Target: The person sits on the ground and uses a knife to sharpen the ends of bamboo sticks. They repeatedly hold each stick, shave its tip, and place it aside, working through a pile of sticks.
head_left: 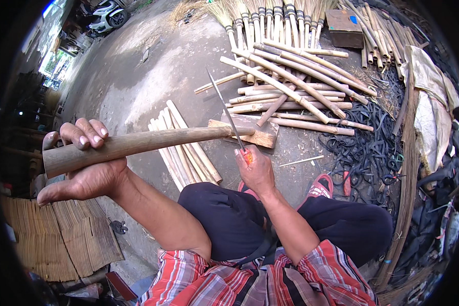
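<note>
My left hand (89, 168) is wrapped around the thick end of a bamboo pole (163, 138), with the palm under it and fingers over the top. The pole reaches to the right, its thin end over a pale wooden block (264, 138) on the ground. In my right hand (256, 169) is a long, narrow-bladed knife (221, 97) with a red-orange handle, gripped in a closed fist. Its blade slants up and left across the pole near the thin end. Whether the edge touches the bamboo I cannot tell.
Cut bamboo poles (290, 99) lie piled beyond the block, with a smaller row (186, 153) to its left. Straw brooms (270, 25) and a cardboard box (344, 28) are behind. Black strips (364, 148) and a red-handled tool (347, 183) lie right. Slatted panels (61, 237) are at left.
</note>
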`<move>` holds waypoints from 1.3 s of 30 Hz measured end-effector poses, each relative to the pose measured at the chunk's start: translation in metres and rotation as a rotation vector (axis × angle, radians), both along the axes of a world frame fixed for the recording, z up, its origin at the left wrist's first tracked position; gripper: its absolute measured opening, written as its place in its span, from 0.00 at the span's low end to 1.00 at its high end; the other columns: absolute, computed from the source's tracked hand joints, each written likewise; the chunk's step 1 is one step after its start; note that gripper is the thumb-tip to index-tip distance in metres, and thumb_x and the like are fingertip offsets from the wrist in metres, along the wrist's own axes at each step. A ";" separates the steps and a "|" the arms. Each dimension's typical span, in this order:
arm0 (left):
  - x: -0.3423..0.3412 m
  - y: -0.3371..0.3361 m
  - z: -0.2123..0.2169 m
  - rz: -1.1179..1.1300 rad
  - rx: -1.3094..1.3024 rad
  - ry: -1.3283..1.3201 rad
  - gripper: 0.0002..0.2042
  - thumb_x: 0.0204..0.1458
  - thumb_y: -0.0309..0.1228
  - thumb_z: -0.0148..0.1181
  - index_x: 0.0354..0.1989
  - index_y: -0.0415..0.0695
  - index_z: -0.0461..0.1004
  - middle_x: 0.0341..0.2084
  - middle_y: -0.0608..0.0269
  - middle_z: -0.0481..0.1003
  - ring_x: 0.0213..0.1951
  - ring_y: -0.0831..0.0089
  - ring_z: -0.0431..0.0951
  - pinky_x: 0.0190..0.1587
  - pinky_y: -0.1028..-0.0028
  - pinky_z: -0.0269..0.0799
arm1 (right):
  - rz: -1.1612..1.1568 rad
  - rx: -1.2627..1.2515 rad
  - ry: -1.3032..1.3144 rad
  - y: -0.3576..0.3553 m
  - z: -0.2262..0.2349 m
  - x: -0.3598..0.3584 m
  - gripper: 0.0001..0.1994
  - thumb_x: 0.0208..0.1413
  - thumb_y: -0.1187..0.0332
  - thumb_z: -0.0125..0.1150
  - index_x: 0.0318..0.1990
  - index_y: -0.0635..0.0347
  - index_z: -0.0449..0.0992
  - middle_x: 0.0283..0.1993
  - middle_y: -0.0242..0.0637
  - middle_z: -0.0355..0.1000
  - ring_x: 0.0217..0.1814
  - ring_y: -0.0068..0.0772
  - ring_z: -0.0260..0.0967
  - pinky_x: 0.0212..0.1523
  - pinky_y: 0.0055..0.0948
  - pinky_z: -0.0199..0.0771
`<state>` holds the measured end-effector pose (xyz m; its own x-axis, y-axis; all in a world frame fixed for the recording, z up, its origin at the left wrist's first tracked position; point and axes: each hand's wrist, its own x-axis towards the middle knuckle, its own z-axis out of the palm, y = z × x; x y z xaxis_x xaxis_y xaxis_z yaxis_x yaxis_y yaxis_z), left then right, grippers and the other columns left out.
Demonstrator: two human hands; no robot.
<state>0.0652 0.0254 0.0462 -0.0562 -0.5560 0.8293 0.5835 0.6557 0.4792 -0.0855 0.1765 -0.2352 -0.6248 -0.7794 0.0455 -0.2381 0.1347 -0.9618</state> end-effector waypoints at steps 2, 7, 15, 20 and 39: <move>0.001 -0.001 0.000 0.000 -0.030 -0.005 0.43 0.55 0.75 0.43 0.47 0.40 0.77 0.18 0.60 0.70 0.15 0.73 0.70 0.20 0.74 0.71 | 0.018 0.123 -0.032 -0.006 0.003 0.000 0.19 0.63 0.52 0.59 0.39 0.64 0.77 0.33 0.58 0.77 0.40 0.65 0.76 0.39 0.54 0.74; 0.007 0.004 0.005 -0.023 -0.035 -0.051 0.34 0.63 0.64 0.41 0.41 0.41 0.77 0.21 0.59 0.71 0.22 0.70 0.71 0.25 0.71 0.72 | -0.082 0.450 -0.011 -0.003 0.000 -0.010 0.17 0.64 0.55 0.59 0.36 0.64 0.75 0.30 0.58 0.76 0.36 0.67 0.75 0.34 0.52 0.74; 0.011 0.001 0.009 -0.218 -0.015 -0.051 0.28 0.58 0.58 0.46 0.35 0.41 0.75 0.19 0.61 0.64 0.22 0.69 0.65 0.23 0.71 0.65 | 0.039 0.141 0.059 -0.007 0.000 -0.002 0.16 0.62 0.56 0.60 0.38 0.64 0.74 0.30 0.60 0.75 0.37 0.68 0.75 0.36 0.55 0.74; 0.010 0.001 -0.001 -0.235 -0.068 0.070 0.42 0.53 0.75 0.47 0.47 0.40 0.76 0.21 0.59 0.68 0.18 0.73 0.70 0.17 0.77 0.72 | -0.028 0.330 0.057 -0.004 -0.002 -0.006 0.15 0.63 0.57 0.60 0.38 0.63 0.73 0.29 0.60 0.75 0.36 0.69 0.74 0.36 0.58 0.74; 0.009 -0.006 0.000 0.121 0.118 0.152 0.37 0.59 0.70 0.44 0.45 0.42 0.71 0.21 0.63 0.67 0.19 0.74 0.70 0.18 0.76 0.72 | 0.029 0.322 0.025 0.000 0.002 -0.010 0.16 0.63 0.57 0.58 0.40 0.64 0.75 0.33 0.61 0.76 0.39 0.67 0.75 0.40 0.57 0.74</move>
